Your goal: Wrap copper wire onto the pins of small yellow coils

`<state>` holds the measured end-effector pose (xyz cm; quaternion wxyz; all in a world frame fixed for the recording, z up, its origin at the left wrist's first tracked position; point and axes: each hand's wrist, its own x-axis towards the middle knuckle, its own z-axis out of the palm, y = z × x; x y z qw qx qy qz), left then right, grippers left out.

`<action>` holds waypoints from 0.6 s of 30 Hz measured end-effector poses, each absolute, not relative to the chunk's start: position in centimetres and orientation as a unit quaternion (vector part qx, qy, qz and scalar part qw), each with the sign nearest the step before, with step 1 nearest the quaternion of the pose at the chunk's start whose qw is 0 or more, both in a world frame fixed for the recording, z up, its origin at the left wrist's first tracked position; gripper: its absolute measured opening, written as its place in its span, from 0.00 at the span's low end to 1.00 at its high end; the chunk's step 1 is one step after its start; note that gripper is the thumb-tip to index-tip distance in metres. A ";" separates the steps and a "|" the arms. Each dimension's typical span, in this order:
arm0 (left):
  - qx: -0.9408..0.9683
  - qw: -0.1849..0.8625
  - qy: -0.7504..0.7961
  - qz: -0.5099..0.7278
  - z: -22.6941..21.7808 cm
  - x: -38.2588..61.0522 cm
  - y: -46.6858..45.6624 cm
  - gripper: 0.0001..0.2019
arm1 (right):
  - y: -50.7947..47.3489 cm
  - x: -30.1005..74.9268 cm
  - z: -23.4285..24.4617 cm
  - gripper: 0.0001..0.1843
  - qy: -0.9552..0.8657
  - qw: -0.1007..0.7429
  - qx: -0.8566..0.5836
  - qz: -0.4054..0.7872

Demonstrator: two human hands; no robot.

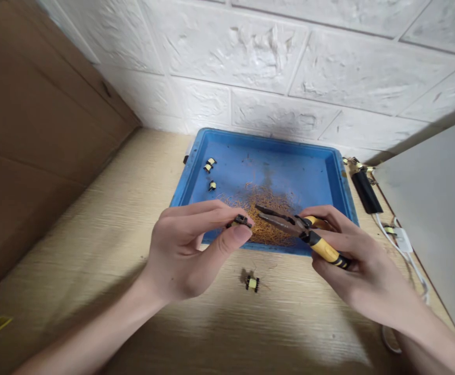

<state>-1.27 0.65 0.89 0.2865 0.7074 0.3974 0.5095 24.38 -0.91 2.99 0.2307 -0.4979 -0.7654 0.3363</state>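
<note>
Between the thumb and fingers of my left hand (196, 250) is a small black transformer bobbin (241, 221), partly covered by the fingertips. My right hand (352, 255) is closed round the yellow and black handles of a pair of pliers (290, 224). The pliers' jaws are slightly apart, just right of the bobbin and not touching it. Both tools' ends hover over the front of a blue tray (344, 192). Below the jaws lies a heap of copper-coloured wire clippings (270, 234). Another bobbin with yellow tape (252, 283) and thin loose wires sits on the table in front of the tray.
Several taped bobbins (210, 164) lie in the tray's left part. Right of it are a black cylinder (367, 192), more small bobbins and a white cable (417, 268) with a white block. Cardboard (47, 130) stands at left, a white brick-pattern wall (250, 57) behind.
</note>
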 end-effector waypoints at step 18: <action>0.722 0.280 0.364 0.518 0.6 -1.2 0.6 0.08 | -1.1 24.4 2.1 0.13 -0.766 0.261 -0.484 0.332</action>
